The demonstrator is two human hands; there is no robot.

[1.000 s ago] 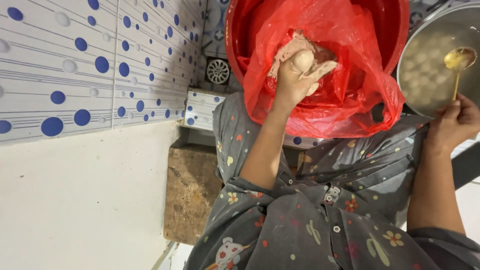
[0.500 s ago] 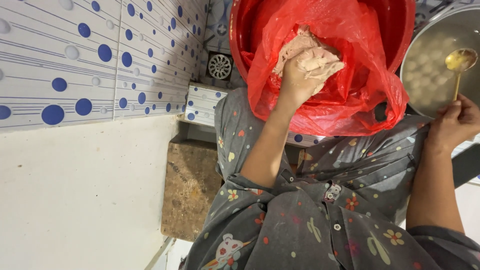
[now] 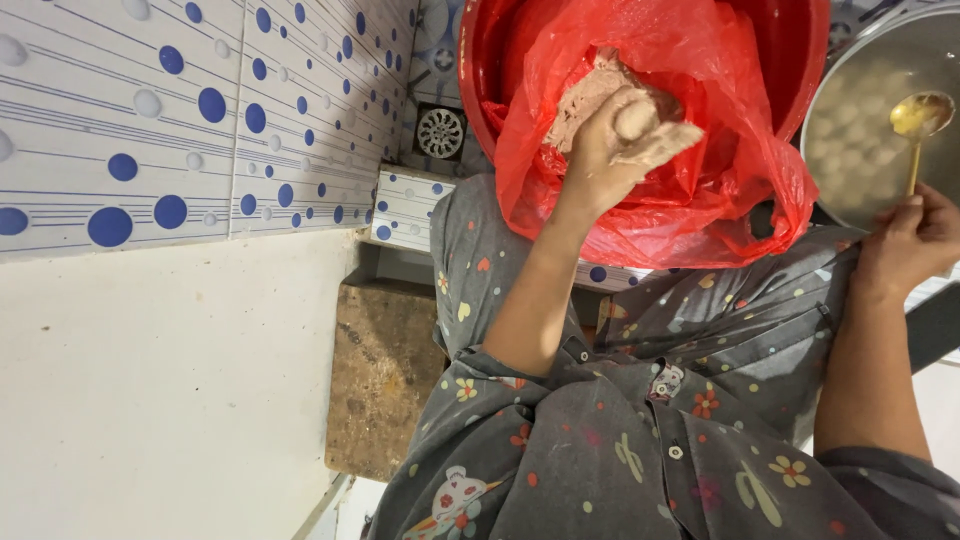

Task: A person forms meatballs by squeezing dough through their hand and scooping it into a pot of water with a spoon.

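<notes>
1. Our left hand [image 3: 605, 150] is down in the big round red plastic tub [image 3: 480, 70], fingers curled tight around a squeezed-up ball of pale pinkish paste [image 3: 640, 118]. More of the same paste [image 3: 590, 90] sits just behind it.
2. The tub is lined with a crinkly red plastic bag [image 3: 700, 190], and the bag's loose front edge spills over the rim toward our lap.
3. Our right hand [image 3: 915, 240] pinches the thin handle of a gold-coloured metal spoon [image 3: 920, 115]; its bowl is over the round steel pot [image 3: 850, 90] with pale balls in cloudy water.
4. Tub and pot sit right beside each other, just past our knees in grey flower-print clothing [image 3: 620, 440].
5. Off to the left: a white tiled wall with blue dots [image 3: 200, 120], a round metal floor drain [image 3: 440, 132], and a worn brown stone block [image 3: 385, 370] beside our leg.
</notes>
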